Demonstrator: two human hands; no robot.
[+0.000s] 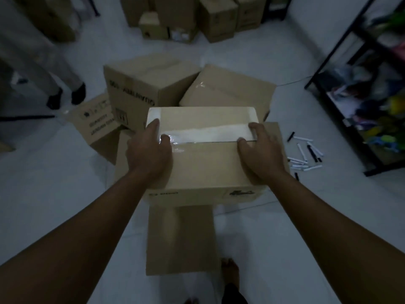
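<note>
A brown cardboard box (203, 163) sits in front of me, its top flaps closed with a strip of clear tape (206, 133) along the seam. My left hand (151, 150) lies flat on the left end of the top, fingers spread, thumb on the tape. At the right end my right hand (259, 150) presses down with straight fingers that reach over the edge. Neither hand holds anything. The box rests on other cardboard beneath it.
More cardboard boxes (151, 84) crowd the white floor behind and left. A flat cardboard piece (182, 240) lies near my bare foot (229, 270). Several markers (304, 154) are scattered at right beside a black shelf rack (359, 88). Another person's legs (54, 84) stand at left.
</note>
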